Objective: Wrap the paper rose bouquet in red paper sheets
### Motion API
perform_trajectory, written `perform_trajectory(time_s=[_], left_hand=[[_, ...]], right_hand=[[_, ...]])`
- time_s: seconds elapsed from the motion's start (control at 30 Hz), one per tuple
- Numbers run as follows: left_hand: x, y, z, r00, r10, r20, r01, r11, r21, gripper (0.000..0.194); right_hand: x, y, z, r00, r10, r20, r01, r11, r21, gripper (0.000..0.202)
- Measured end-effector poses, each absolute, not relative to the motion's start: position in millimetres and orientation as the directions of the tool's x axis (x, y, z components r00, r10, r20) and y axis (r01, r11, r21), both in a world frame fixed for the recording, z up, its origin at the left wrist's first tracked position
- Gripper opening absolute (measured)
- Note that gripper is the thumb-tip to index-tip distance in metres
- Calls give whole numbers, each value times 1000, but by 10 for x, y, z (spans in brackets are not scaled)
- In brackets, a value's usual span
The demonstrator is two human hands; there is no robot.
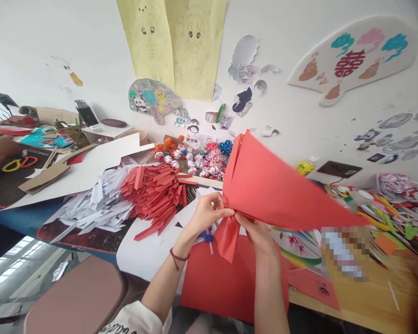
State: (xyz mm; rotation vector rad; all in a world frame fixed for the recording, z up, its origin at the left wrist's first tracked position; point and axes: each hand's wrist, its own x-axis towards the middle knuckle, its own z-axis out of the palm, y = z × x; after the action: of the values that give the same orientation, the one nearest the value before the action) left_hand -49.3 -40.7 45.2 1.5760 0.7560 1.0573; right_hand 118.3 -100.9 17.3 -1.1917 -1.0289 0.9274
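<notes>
Beyond a cluttered table, a white wall (275, 111) carries yellow paper drawings (195, 51). The left hand (211, 211) pinches the gathered neck of a large red paper cone (275, 185) (its tail flares below); the right hand (252, 227) grips the neck's other side, just above a red sheet (223, 287).

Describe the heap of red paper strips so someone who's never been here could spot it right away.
On the white wall, find the small panda fan. Below it, left of the person's left hand, two heaps of narrow paper strips lie side by side. It's the red heap, nearer the hand; its neighbour, the white heap, is farther left.
</notes>
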Motion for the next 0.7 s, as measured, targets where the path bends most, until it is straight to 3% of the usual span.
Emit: perform_trajectory(time_s=[0.17,0.3,0.37,0.47,0.5,0.57,0.7], left_hand=[[-558,-419,581,493,827,268,-114,-244,963,34],[-597,-460,612,493,813,309,-77,-313,947,33],[-597,-491,625,444,823,355,-35,-380,924,39],[-584,-527,663,360,837,411,52,-458,888,33],[-579,-529,678,369,834,409,62,-461,885,42],[-576,-514,702,436,818,376,32,-431,902,58],[-592,-458,693,612,763,206,-51,-222,974,59]], right_hand=[[1144,-1017,304,121,992,18,-220,44,-975,31],[1200,-1035,325,70,997,43,-244,59,-968,27],[1216,-1033,323,46,997,54,-234,64,-970,26],[1211,-1031,331,45,997,56,-232,65,-971,28],[1205,-1033,339,47,997,55,-228,65,-972,30],[1193,-1045,365,60,997,52,-189,63,-980,34],[1189,-1095,431,98,994,42,-9,44,-999,35]])
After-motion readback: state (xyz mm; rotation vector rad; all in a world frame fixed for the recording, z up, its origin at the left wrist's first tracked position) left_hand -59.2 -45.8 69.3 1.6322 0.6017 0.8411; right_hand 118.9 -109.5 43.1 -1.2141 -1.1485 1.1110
